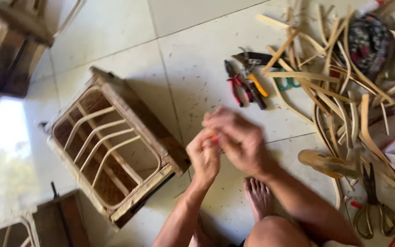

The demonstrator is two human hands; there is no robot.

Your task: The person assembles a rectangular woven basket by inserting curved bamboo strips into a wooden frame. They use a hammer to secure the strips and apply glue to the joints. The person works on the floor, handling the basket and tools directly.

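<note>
— Looking down at the tiled floor (193, 59), what are the hands doing?

— Both are raised together over the tiles, blurred by motion. The left hand (204, 155) and right hand (238, 139) are pressed against each other, fingers curled around a small red thing (214, 138) that peeks out between them (too smeared to tell what it is, or which hand really grips it).

— And around them?

— Just beside the left hand lies a woven rattan box frame (110, 146), tipped so its open side with curved slats faces up. Near the top, well apart from the hands, sit red-handled pliers (237, 87) and an orange-handled tool (257, 84), touching each other. To the right sprawls a heap of cane strips (339, 91), with brass-coloured scissors (373, 206) near the lower edge.

— Anything else?

— A bare foot (257, 196) rests on the tiles below the hands, and another dark wooden frame (5, 45) stands in the upper left corner.
</note>
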